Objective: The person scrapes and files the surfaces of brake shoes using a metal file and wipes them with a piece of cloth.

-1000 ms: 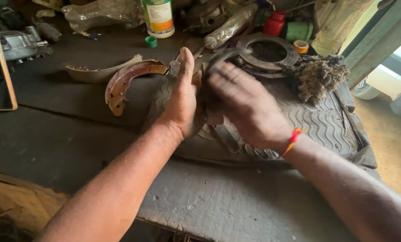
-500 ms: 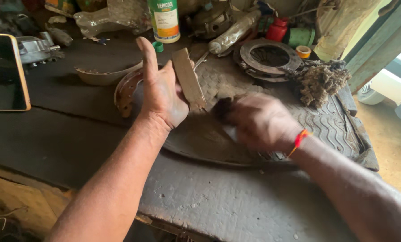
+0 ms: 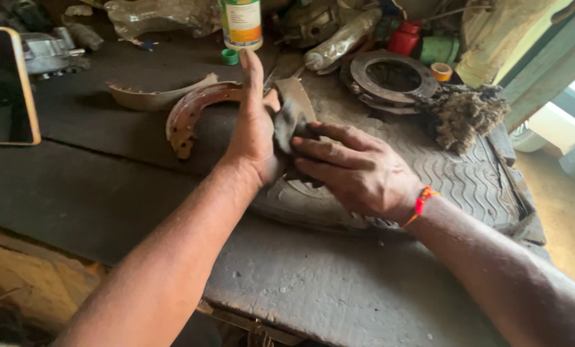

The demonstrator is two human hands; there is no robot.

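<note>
Both hands on brake lining

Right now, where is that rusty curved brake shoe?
The rusty brake shoe lies on the dark workbench in the head view, just beyond the left hand, in front of a paler curved shoe.

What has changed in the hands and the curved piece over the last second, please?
The left hand stayed upright, steadying the curved friction lining on the rubber mat. The right hand drew back toward the person, then returned, its grey rubbing piece now pressed against the lining. The rusty brake shoe, bottle and round plate stayed put.
</note>
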